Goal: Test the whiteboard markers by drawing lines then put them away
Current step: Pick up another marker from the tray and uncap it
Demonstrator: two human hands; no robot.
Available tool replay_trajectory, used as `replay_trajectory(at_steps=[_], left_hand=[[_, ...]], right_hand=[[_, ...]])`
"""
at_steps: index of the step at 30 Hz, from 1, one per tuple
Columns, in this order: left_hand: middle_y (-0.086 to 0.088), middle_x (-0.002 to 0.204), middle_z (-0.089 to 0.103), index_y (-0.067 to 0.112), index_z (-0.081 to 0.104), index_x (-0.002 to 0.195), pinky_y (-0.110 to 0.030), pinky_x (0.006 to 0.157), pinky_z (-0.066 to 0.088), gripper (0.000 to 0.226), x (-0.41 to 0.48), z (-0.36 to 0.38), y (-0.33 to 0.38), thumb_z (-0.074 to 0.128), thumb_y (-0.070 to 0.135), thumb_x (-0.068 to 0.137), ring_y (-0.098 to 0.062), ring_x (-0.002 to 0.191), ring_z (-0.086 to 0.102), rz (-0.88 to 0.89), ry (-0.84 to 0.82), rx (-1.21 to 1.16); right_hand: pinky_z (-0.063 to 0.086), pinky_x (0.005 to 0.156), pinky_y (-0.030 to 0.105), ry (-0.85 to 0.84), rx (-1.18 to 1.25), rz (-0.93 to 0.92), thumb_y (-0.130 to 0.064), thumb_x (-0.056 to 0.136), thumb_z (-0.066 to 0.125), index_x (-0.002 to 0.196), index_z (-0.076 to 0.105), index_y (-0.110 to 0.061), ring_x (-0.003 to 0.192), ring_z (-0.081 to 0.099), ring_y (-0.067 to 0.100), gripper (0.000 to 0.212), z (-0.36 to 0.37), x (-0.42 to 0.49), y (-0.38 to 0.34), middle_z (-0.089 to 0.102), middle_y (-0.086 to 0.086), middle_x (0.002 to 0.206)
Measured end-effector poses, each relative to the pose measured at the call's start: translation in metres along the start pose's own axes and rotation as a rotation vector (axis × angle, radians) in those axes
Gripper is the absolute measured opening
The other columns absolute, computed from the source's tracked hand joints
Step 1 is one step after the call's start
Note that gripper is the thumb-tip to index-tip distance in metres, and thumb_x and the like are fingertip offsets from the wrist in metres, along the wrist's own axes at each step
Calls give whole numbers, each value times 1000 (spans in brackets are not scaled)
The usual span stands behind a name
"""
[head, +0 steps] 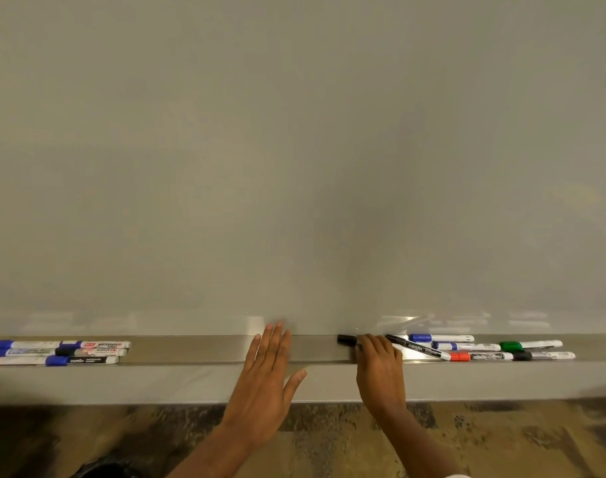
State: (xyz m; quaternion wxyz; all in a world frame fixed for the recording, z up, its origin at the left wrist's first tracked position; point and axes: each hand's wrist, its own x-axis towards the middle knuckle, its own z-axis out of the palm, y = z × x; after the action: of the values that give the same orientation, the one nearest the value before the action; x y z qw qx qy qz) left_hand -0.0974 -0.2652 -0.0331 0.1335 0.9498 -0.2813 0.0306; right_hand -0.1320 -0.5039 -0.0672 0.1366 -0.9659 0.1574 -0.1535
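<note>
A blank whiteboard [294,150] fills the view, with a metal tray [198,350] along its bottom edge. My right hand [379,367] curls its fingers over a black-capped marker [346,339] lying in the tray's middle. My left hand [267,370] lies flat with straight fingers on the tray, fingertips near the board, holding nothing. A black and white marker [417,347] lies slanted just right of my right hand.
Several markers [56,351] with blue, black and red caps lie at the tray's left end. Another group [494,350] of blue, red, green and black markers lies at the right. A patterned floor [329,439] shows below the tray.
</note>
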Motion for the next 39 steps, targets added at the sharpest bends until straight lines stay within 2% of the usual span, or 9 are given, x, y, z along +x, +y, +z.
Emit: replay_trajectory(at_steps=[3, 7, 13, 18, 21, 24, 28, 33, 39], left_hand=[[-3, 172, 5, 15, 10, 164, -36, 124, 5, 70, 1, -2, -1, 22, 57, 109, -18, 158, 2, 20, 33, 9], [0, 172, 1, 16, 7, 164, -34, 125, 3, 67, 2, -7, -3, 21, 54, 110, -16, 158, 1, 48, 57, -15], [5, 171, 10, 19, 19, 163, -30, 126, 7, 59, 5, -20, -3, 28, 46, 111, -12, 158, 6, 75, 106, -135], [22, 162, 29, 34, 33, 156, -17, 124, 16, 50, 9, -49, 2, 36, 48, 108, 6, 151, 19, -26, 110, -409], [36, 145, 45, 49, 46, 142, -13, 117, 30, 39, 17, -82, 11, 47, 48, 103, 17, 137, 37, -207, 72, -789], [25, 136, 62, 38, 59, 135, -17, 114, 38, 36, 29, -118, 18, 55, 40, 99, 8, 130, 52, -336, 113, -1105], [15, 127, 71, 28, 67, 132, -27, 112, 44, 33, 40, -174, 22, 59, 30, 100, -2, 124, 62, -399, 144, -1319], [-1, 124, 74, 17, 70, 128, -34, 105, 49, 31, 42, -244, 27, 56, 25, 102, -18, 120, 67, -292, 112, -1443], [-3, 122, 74, 9, 69, 122, -28, 90, 57, 29, 39, -317, 25, 51, 22, 105, -23, 114, 69, -148, 105, -1423]], right_hand=[[55, 89, 47, -9, 5, -21, -4, 75, 83, 109, 72, -12, 103, 68, 30, 37, 2, 7, 1, 74, 6, 106], [55, 88, 46, -13, 17, -69, -1, 67, 87, 104, 74, -13, 98, 69, 28, 41, 8, 11, 1, 75, 4, 101], [52, 94, 41, 7, 92, -178, -4, 73, 84, 110, 72, -15, 106, 64, 26, 41, 14, 14, -7, 71, 3, 108], [52, 92, 36, 130, 300, -203, 0, 83, 73, 114, 69, -14, 108, 58, 19, 34, -16, 17, -50, 68, 2, 112], [52, 92, 29, 117, 628, -80, -6, 95, 63, 118, 66, -20, 107, 58, 10, 27, -43, 20, -86, 64, -6, 114], [52, 88, 23, 57, 1010, 63, -8, 96, 62, 115, 66, -23, 102, 63, 11, 24, -84, 23, -126, 66, -8, 107], [55, 85, 27, -26, 1276, 178, -13, 96, 64, 112, 68, -25, 95, 68, 16, 21, -139, 24, -171, 73, -5, 100], [57, 73, 29, -84, 1425, 145, -10, 95, 65, 112, 71, -20, 83, 70, 24, 21, -203, 29, -217, 74, 4, 93], [55, 71, 27, -152, 1505, 94, -16, 94, 66, 104, 75, -15, 74, 67, 22, 14, -268, 35, -252, 74, 13, 85]])
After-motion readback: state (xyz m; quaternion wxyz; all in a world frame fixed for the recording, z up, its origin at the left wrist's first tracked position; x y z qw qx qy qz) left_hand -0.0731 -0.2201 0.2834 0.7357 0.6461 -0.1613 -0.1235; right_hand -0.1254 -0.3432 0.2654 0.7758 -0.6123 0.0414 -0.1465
